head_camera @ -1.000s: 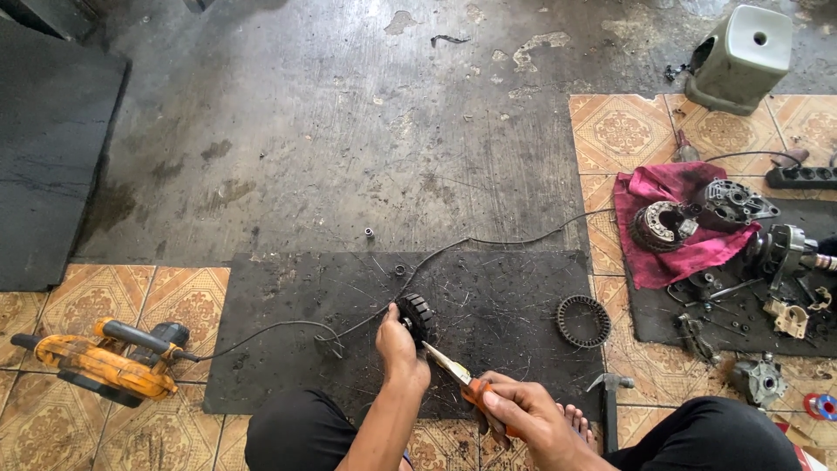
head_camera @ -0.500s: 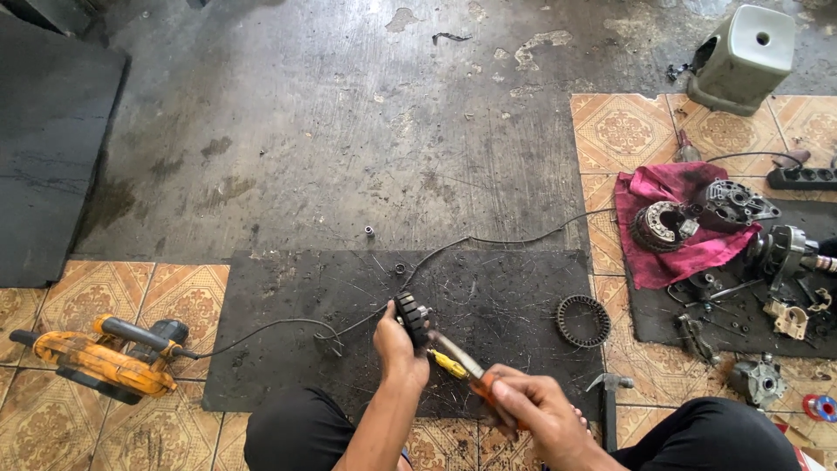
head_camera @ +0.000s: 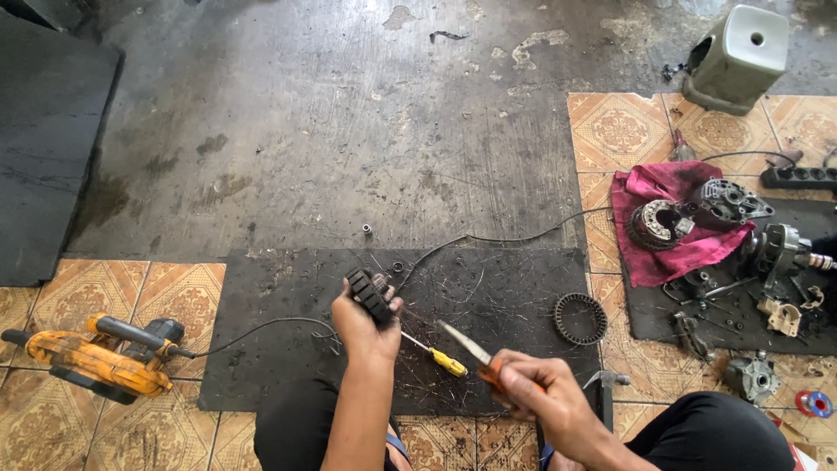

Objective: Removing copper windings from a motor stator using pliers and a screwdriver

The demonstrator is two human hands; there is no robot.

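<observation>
Soft even daylight, faint shadows, sharp focus, slight edge distortion.

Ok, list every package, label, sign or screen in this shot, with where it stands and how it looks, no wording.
No package, sign or screen shows.
Closest things: a small red, white and blue roll on the tiles at far right, too small to tell what it is.
Orange power tool at far left: any label is too small to tell.

your left hand (head_camera: 359, 323) holds a black ribbed motor core (head_camera: 370, 295) above the dark rubber floor mat (head_camera: 279, 349). a yellow-handled screwdriver (head_camera: 436, 355) lies on the mat between your hands. right of it sits a dark toothed ring (head_camera: 581, 317); an orange power blower (head_camera: 96, 356) lies left of the mat.
</observation>
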